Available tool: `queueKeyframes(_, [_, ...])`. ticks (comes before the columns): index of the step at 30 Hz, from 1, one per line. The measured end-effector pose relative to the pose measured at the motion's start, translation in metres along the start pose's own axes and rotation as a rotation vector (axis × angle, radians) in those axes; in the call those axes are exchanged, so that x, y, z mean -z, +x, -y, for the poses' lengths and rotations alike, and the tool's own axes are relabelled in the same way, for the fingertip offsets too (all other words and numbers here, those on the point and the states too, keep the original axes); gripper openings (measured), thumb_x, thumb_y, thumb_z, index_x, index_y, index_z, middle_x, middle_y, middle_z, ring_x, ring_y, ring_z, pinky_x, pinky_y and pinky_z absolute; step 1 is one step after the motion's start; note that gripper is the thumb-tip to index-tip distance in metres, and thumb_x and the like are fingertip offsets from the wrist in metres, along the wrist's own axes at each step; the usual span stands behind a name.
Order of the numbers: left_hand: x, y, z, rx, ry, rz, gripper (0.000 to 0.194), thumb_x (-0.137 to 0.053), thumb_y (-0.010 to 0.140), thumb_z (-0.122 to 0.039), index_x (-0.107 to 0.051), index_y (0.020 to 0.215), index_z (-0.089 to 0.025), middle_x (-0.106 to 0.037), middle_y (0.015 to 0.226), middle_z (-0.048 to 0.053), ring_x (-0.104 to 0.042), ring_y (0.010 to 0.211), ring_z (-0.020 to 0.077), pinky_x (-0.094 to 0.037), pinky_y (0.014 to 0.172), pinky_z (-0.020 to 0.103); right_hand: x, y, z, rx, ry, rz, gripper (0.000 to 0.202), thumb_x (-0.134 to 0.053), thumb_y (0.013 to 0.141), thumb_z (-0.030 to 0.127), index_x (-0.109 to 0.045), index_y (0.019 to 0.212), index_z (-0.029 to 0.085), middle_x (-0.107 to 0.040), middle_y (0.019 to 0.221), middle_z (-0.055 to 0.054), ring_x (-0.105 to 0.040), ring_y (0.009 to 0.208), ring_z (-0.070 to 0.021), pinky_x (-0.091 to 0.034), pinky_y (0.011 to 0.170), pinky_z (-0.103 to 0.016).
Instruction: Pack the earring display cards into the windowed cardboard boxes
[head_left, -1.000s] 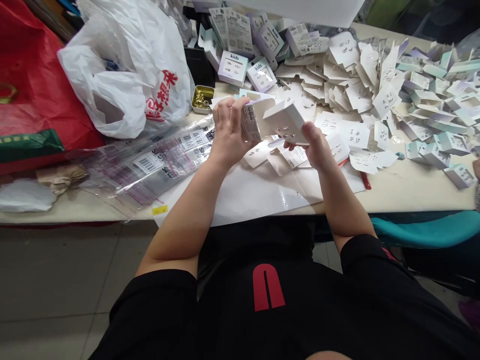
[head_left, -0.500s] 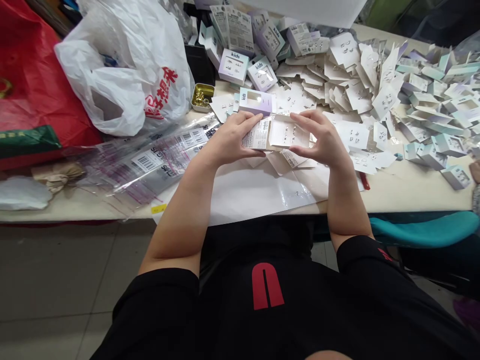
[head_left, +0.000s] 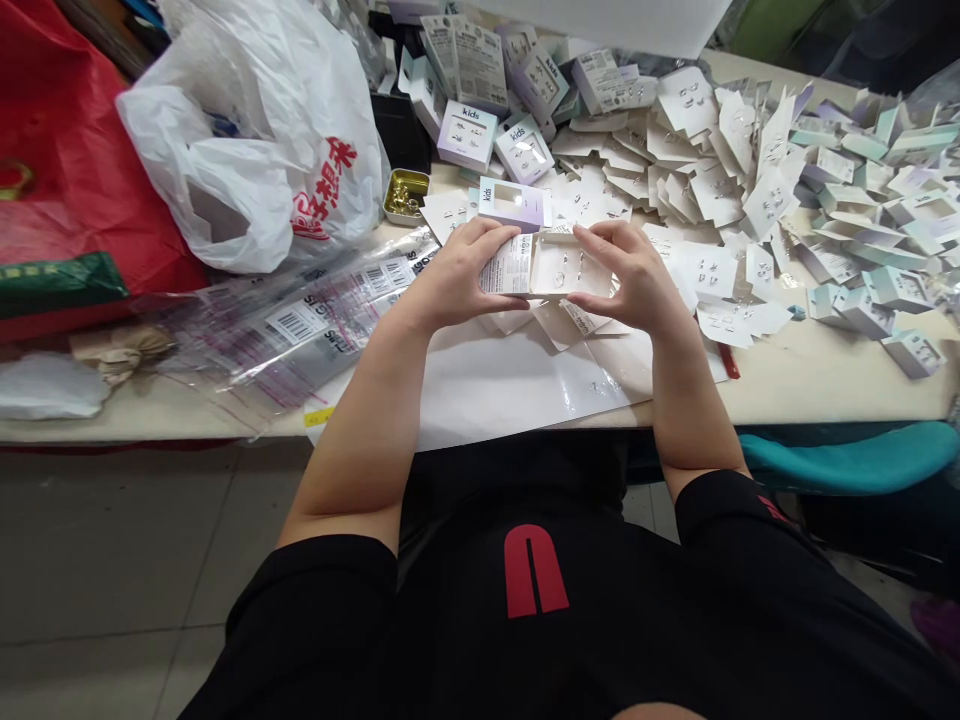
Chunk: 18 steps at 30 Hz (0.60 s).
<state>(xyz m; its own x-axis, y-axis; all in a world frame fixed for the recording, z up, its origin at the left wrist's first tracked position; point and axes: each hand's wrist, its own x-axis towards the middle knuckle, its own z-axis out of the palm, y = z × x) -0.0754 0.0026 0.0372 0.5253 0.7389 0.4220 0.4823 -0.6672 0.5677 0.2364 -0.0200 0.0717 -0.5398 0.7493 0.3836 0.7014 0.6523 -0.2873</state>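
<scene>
Above the table, my left hand (head_left: 459, 278) is closed on a small open earring box, its thumb and fingers along the edges of the printed flap (head_left: 508, 266). To the right of the flap, a white card with earrings (head_left: 555, 272) lies at the box's open part. My right hand (head_left: 641, 275) is closed around the right end of this card and box, thumb below and fingers above. Its fingers hide part of that end. Just beyond my hands lies a lilac box with a window (head_left: 514, 203).
Behind are packed kids boxes (head_left: 466, 135), a heap of earring cards (head_left: 716, 195) and many small boxes (head_left: 900, 215). A gold tin (head_left: 406, 195), a white plastic bag (head_left: 255, 130), a red bag (head_left: 60, 170) and clear pouches (head_left: 300, 320) are at left. White paper (head_left: 510, 385) lies below my hands.
My right hand has shifted slightly left. The earring card has moved a little left too and sits lower in the box, against the printed flap. My left hand has barely moved.
</scene>
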Motion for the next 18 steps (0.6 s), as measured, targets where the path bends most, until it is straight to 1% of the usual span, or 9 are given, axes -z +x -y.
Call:
queueKeyframes(3, [-0.0021,-0.0002,0.0000,0.027,0.016,-0.013,0.094,-0.101,0.075,-0.048,-0.059,0.157,-0.029,-0.062,0.153,0.014,-0.057,0.146,0.0418,-0.045,0.132,0.059,-0.0035,0.0004,0.0003,0.006,-0.017,-0.023,0.085,-0.080,0.090,0.052,-0.056,0.168,0.026,-0.064,0.149,-0.015,-0.057,0.141,-0.0476,-0.046,0.123,-0.072])
queueKeyframes(7, [-0.0032,-0.0004,0.0001,0.054,0.030,-0.011,0.100,-0.101,0.076,-0.046,-0.054,0.162,-0.028,-0.059,0.157,0.015,-0.055,0.148,0.0424,-0.043,0.133,0.060,-0.0062,0.0008,-0.0030,-0.016,-0.001,-0.039,0.085,-0.081,0.089,0.055,-0.056,0.167,0.031,-0.066,0.149,-0.013,-0.057,0.142,-0.0473,-0.045,0.124,-0.073])
queueKeyframes(10, [-0.0015,-0.0004,-0.0016,0.055,0.018,-0.009,0.100,-0.100,0.078,-0.046,-0.053,0.163,-0.027,-0.059,0.158,0.016,-0.055,0.149,0.0423,-0.043,0.133,0.059,-0.0062,0.0014,-0.0066,-0.027,0.050,-0.062,0.085,-0.078,0.089,0.064,-0.059,0.165,0.033,-0.068,0.147,-0.011,-0.058,0.142,-0.0462,-0.047,0.124,-0.071])
queueKeyframes(13, [0.0002,-0.0005,-0.0040,0.068,0.001,-0.011,0.096,-0.099,0.079,-0.047,-0.055,0.162,-0.025,-0.059,0.157,0.017,-0.054,0.150,0.0427,-0.042,0.134,0.060,-0.0053,0.0022,-0.0083,-0.028,0.105,-0.089,0.084,-0.073,0.090,0.073,-0.063,0.162,0.032,-0.070,0.144,-0.011,-0.060,0.141,-0.0443,-0.049,0.123,-0.067])
queueKeyframes(16, [0.0001,-0.0005,-0.0050,0.074,-0.002,-0.012,0.095,-0.098,0.080,-0.047,-0.055,0.162,-0.024,-0.059,0.157,0.017,-0.054,0.150,0.0435,-0.042,0.133,0.061,-0.0052,0.0031,-0.0074,-0.062,0.143,-0.105,0.087,-0.069,0.088,0.081,-0.065,0.161,0.033,-0.071,0.143,-0.010,-0.061,0.141,-0.0434,-0.049,0.123,-0.067])
queueKeyframes(18, [-0.0005,-0.0004,-0.0048,0.068,-0.004,-0.011,0.095,-0.098,0.079,-0.047,-0.055,0.162,-0.026,-0.059,0.157,0.016,-0.054,0.150,0.0429,-0.042,0.133,0.060,-0.0066,0.0039,-0.0059,-0.076,0.171,-0.102,0.090,-0.067,0.086,0.085,-0.066,0.160,0.034,-0.071,0.143,-0.010,-0.062,0.140,-0.0428,-0.050,0.122,-0.067])
